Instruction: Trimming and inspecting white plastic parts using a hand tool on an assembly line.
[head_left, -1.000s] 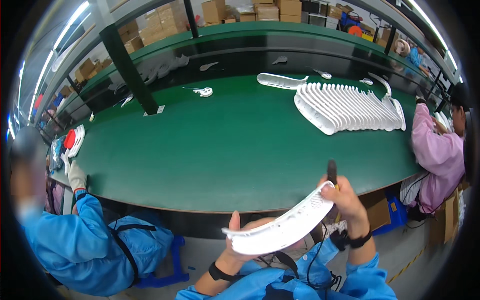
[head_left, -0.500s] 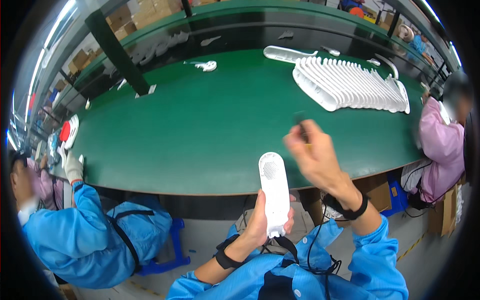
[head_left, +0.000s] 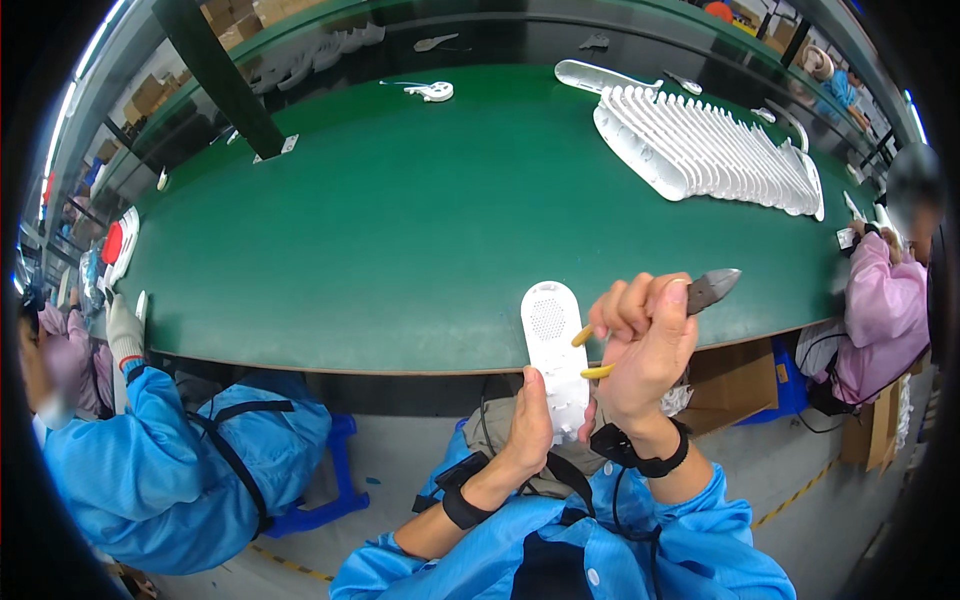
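Pliers (head_left: 716,290) got swung rightward, gripped by right hand (head_left: 645,350); one unstacked white panel (head_left: 556,350) is held lower-center by left hand (head_left: 530,430), panel row (head_left: 705,150) already lined up upper right.

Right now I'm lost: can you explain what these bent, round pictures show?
No machine here: these are a person's bare hands, seen from above by a fisheye camera worn on the head, which bends straight edges. The left hand holds a white part with a patch of small holes; the right hand holds yellow-handled pliers. On the green table is a packed row of curved white pieces. A co-worker in blue is at the left, another in pink at the right.
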